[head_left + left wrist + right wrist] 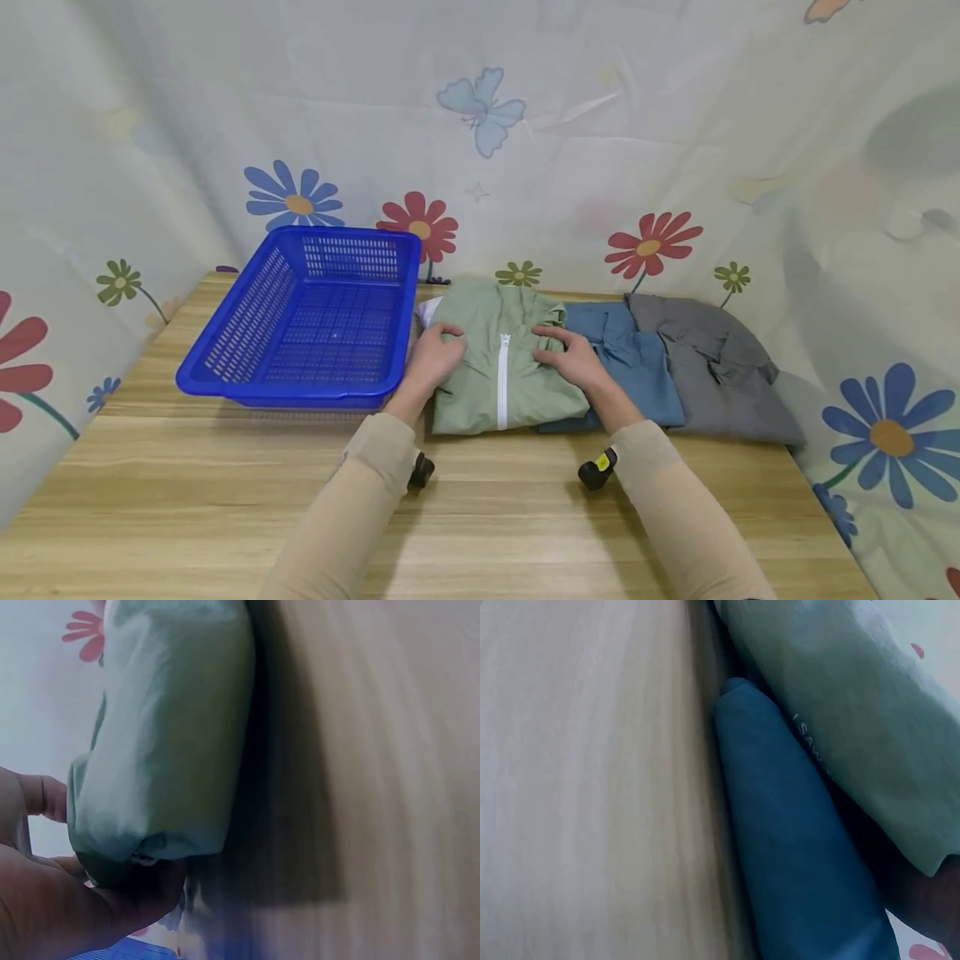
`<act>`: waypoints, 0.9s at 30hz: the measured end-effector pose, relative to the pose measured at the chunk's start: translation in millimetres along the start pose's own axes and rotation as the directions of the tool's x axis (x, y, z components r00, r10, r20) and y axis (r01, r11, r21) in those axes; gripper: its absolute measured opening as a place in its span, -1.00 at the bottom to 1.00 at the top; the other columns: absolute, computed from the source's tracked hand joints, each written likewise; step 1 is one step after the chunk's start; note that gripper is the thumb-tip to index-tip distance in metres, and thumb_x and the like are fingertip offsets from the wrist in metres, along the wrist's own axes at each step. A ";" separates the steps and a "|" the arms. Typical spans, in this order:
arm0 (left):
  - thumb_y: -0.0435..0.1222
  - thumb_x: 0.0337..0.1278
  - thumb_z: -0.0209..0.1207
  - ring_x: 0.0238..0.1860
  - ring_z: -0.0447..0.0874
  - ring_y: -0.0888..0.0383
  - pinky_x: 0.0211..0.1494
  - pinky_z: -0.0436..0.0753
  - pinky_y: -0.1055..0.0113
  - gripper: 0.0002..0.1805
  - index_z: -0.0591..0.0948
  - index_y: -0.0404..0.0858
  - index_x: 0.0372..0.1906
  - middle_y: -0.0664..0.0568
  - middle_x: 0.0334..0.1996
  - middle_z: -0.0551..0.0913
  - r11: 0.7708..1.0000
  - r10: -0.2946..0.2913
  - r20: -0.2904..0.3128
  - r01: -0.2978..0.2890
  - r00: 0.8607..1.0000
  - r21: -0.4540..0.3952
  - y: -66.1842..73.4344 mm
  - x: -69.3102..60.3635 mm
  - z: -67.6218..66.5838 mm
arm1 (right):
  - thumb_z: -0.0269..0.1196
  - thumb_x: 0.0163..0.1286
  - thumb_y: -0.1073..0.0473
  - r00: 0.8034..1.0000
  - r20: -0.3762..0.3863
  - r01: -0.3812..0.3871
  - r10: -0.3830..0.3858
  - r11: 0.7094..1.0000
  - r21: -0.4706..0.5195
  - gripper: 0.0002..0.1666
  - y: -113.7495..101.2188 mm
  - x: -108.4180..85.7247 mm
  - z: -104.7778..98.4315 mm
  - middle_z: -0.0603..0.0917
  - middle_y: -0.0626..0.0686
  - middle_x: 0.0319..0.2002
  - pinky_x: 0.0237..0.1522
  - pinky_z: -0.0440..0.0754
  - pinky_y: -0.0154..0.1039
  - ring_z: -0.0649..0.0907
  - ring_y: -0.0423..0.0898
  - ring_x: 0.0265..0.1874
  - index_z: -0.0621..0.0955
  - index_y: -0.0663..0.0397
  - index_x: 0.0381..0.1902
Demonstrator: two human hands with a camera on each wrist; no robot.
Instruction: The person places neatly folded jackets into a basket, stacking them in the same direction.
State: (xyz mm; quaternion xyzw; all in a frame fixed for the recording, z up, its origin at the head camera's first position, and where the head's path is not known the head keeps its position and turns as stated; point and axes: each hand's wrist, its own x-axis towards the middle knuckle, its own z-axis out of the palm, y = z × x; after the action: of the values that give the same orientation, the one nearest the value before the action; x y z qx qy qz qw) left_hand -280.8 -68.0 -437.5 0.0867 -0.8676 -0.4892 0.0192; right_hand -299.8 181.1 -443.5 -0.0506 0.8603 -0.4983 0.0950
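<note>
A folded light green jacket (480, 375) with a white zipper lies between the two hands. My left hand (437, 358) grips its left side; in the left wrist view, the fingers (142, 904) go beneath the folded edge. My right hand (573, 360) holds the opposite side, its fingers partly hidden under the cloth in the right wrist view. Small pale lettering shows on the jacket (855, 727) there. A folded blue garment (637, 375) lies right of the green jacket and partly below it. Beyond that is a folded grey garment (720, 367).
A blue plastic basket (300, 390) with slotted walls stands left of the jacket, close to my left hand. A bit of white cloth (427, 310) shows behind the jacket's left side. The wooden table (495, 517) meets a flower-printed curtain (570, 167) at the back.
</note>
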 end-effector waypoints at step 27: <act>-0.56 -0.01 0.14 -0.42 0.28 0.12 -0.40 0.37 0.36 -0.39 0.62 -0.27 0.26 -0.20 0.05 0.51 0.953 0.199 0.212 -0.139 0.957 -0.268 42.7 -13.6 -34.5 | 0.31 0.48 0.09 0.997 -0.039 0.066 -0.064 0.996 0.062 -0.37 -19.5 -25.9 -37.8 0.20 0.15 0.58 0.43 0.24 0.12 0.14 0.11 0.55 0.49 0.02 0.46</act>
State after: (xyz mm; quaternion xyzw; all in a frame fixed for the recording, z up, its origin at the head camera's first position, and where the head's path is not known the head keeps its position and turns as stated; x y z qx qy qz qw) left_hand -269.0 -73.2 -382.5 -0.0503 -0.7992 -0.5981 -0.0314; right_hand -282.8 208.2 -405.3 -0.0663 0.8436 -0.5290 0.0643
